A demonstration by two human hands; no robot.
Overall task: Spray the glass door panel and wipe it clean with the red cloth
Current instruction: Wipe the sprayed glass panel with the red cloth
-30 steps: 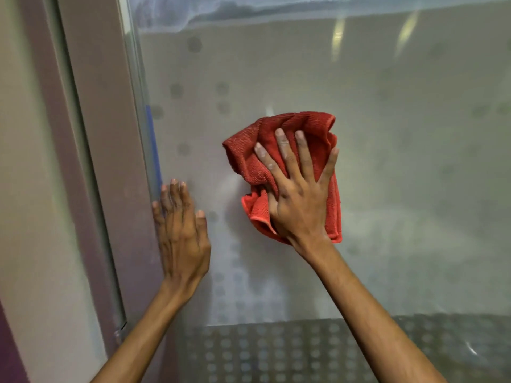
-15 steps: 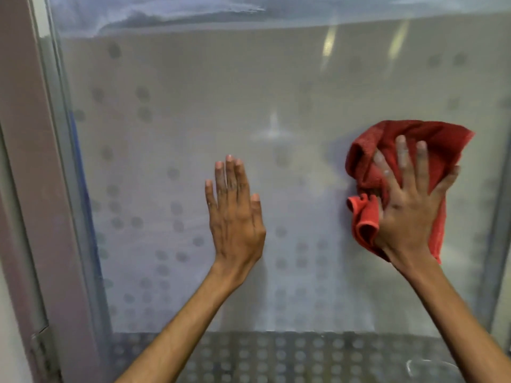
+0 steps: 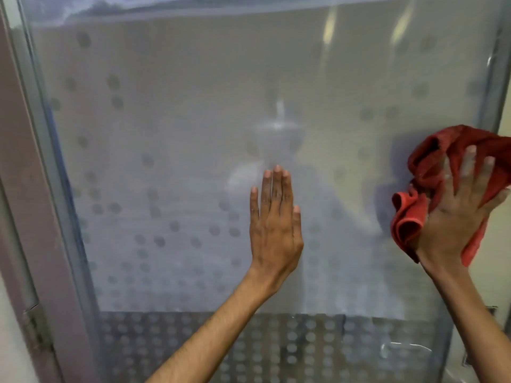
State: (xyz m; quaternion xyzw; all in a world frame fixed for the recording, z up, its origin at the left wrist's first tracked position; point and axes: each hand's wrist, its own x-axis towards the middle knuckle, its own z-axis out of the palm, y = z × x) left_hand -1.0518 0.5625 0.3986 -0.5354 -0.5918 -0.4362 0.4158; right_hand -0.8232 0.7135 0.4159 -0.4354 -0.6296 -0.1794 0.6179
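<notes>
The frosted glass door panel (image 3: pixel 171 139) fills the view, patterned with grey dots. My left hand (image 3: pixel 275 225) lies flat against the glass near its middle, fingers straight and together, pointing up. At the panel's right edge my right hand (image 3: pixel 459 214) presses the bunched red cloth (image 3: pixel 409 217) against the glass with spread, straight fingers. The cloth sticks out above and to the left of the hand. No spray bottle is in view.
A grey door frame (image 3: pixel 36 205) runs down the left side, with a metal hinge (image 3: pixel 34 324) low on it. Another frame strip (image 3: pixel 495 87) borders the glass on the right. A band of denser dots (image 3: pixel 276 344) crosses the panel's bottom.
My right hand has swept the red cloth rightward across the glass to the panel's right edge. The view shifted right, and my left hand now rests near the panel's middle.
</notes>
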